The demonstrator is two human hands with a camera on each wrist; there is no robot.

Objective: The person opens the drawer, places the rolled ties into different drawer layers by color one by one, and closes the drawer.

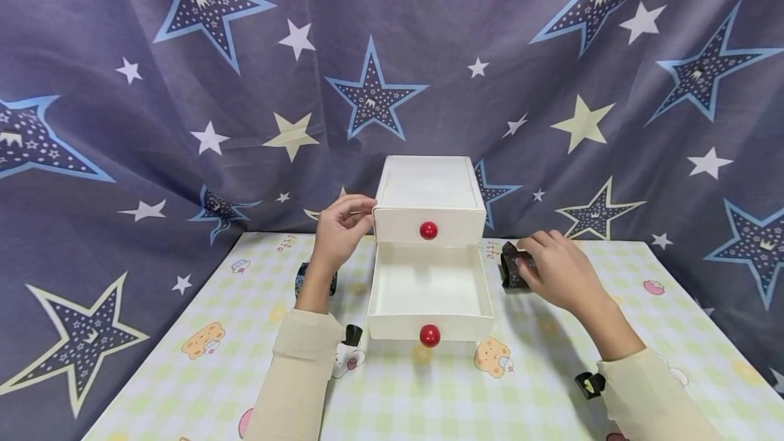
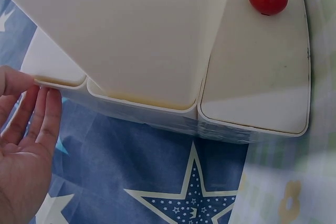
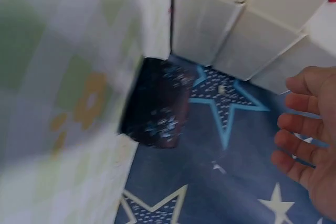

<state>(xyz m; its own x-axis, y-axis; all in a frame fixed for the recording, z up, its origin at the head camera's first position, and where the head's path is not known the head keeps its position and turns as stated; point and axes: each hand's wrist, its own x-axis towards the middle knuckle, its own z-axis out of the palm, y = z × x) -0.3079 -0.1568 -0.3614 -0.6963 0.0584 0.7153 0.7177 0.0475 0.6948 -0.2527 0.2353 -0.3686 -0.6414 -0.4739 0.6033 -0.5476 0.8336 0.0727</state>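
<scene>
A white drawer cabinet [image 1: 431,182] stands at the back of the table. Its top drawer [image 1: 398,226], with a red knob, is in; the drawer below [image 1: 429,327] is pulled out, with nothing in it. The left wrist view shows a further drawer front [image 2: 257,66] below, also with a red knob. My left hand [image 1: 343,230] pinches the cabinet's upper left front edge, thumb at the front and fingers along the side. Right of the cabinet stands a small dark patterned box-shaped thing [image 3: 157,103]. My right hand [image 1: 560,271] hovers near it, fingers loosely bent and apart from it.
Partly behind my left wrist lies another dark patterned thing [image 1: 301,279]. The table carries a checked cloth [image 1: 202,386] with cartoon prints. A star-patterned curtain [image 1: 380,19] hangs close behind the cabinet. Black pieces [image 1: 591,385] stick out by both sleeves.
</scene>
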